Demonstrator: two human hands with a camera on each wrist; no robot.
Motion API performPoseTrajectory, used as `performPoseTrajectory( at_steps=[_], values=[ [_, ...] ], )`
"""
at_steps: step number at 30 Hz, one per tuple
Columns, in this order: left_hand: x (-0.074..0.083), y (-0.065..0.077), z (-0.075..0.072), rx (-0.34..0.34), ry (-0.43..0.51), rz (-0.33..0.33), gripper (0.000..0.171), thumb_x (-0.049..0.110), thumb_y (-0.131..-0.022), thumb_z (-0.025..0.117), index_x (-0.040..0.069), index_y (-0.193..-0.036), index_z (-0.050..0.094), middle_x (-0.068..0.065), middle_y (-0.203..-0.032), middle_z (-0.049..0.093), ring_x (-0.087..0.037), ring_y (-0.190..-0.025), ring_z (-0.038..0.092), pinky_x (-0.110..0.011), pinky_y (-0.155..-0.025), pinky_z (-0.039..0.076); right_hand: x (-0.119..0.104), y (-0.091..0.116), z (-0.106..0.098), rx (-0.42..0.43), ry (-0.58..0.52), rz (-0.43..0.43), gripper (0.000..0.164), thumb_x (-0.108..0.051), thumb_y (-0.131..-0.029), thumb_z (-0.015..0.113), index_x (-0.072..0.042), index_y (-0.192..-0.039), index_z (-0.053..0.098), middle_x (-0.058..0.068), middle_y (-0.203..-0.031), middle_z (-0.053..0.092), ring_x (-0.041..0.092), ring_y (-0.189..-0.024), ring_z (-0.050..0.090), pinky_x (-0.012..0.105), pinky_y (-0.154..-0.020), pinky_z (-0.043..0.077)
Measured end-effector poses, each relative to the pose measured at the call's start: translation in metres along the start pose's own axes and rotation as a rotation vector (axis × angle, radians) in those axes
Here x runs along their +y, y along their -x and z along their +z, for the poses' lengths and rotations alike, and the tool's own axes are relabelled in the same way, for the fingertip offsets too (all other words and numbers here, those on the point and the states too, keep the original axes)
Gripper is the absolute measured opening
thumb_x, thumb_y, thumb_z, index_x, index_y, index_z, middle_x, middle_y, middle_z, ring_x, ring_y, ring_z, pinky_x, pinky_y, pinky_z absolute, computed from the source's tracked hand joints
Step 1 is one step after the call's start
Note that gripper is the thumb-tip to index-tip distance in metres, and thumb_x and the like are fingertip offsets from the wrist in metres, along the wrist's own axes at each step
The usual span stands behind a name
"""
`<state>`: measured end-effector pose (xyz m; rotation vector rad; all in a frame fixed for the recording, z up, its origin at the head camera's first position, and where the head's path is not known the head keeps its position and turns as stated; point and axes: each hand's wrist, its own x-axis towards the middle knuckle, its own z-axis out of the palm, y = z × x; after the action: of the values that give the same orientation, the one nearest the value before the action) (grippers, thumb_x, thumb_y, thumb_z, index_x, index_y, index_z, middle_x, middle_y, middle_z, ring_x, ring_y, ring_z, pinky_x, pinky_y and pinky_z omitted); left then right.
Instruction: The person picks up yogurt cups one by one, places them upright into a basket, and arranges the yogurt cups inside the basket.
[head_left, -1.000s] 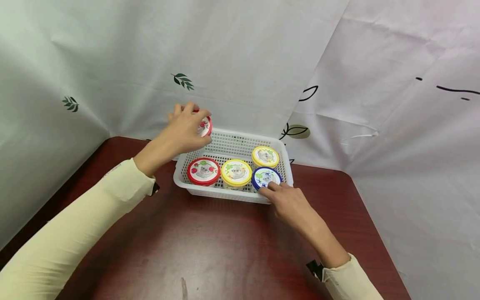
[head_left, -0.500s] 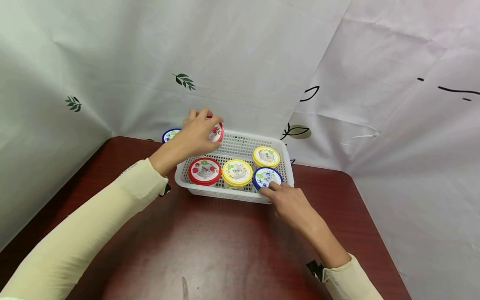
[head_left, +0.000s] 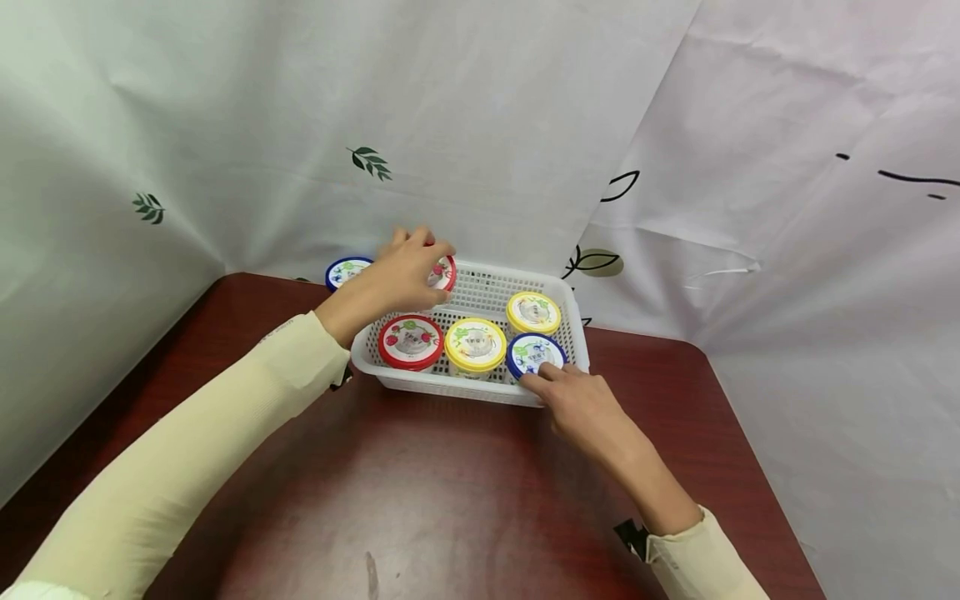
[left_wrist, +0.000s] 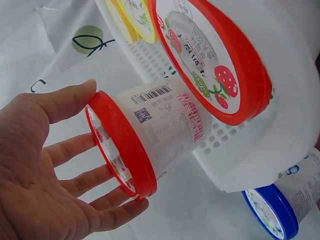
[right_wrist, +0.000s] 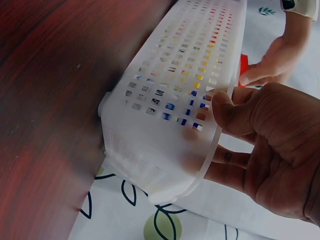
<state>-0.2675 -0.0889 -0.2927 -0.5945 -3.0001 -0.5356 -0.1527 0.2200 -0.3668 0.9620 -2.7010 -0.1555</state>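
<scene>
A red-lidded cup (head_left: 442, 273) is held by my left hand (head_left: 396, 277) over the back left of the white basket (head_left: 450, 389). In the left wrist view, the thumb and fingers spread around the red lid (left_wrist: 129, 145), and the cup's base points into the basket. My right hand (head_left: 583, 408) grips the basket's front right rim; in the right wrist view its thumb (right_wrist: 225, 112) lies outside the wall and fingers inside. Beside those fingers sits a blue-lidded cup (head_left: 534, 354). A second red-lidded cup (head_left: 411, 342) and two yellow-lidded cups (head_left: 476, 343) also stand in the basket.
Another blue-lidded cup (head_left: 347, 271) stands outside the basket at its back left, partly hidden by the left arm. A dark red table (head_left: 450, 500) bears the basket. A white curtain (head_left: 480, 167) with leaf prints hangs close behind it.
My left hand has moved right and down with its red-lidded cup, towards the basket. This uncovers the blue-lidded cup at the back left. My right hand stays on the rim.
</scene>
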Motion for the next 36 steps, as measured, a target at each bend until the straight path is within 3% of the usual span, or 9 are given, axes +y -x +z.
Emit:
performPoseTrajectory(
  at_steps=[22,36],
  values=[
    [0.000,-0.016,0.015,-0.069,-0.032,-0.028,0.076,0.037,-0.102,0.080,0.012,-0.168,0.051,-0.026,-0.167,0.044,-0.051,-0.155,0.037,-0.070,-0.121,0.044,0.000,0.000,-0.001,0.001,-0.009,-0.010,0.040,0.004,-0.090,0.080,-0.024,-0.120,0.078,0.004,-0.102,0.075,0.029,-0.083,0.070,0.043,-0.060,0.057],
    [0.006,-0.030,0.019,-0.096,0.022,-0.061,0.075,0.035,-0.101,0.082,0.009,-0.166,0.053,-0.026,-0.167,0.046,-0.053,-0.158,0.036,-0.070,-0.121,0.047,0.000,0.001,-0.002,-0.003,-0.011,-0.013,0.045,0.006,-0.088,0.080,-0.024,-0.121,0.078,0.003,-0.101,0.073,0.028,-0.081,0.069,0.042,-0.061,0.056]
  ],
)
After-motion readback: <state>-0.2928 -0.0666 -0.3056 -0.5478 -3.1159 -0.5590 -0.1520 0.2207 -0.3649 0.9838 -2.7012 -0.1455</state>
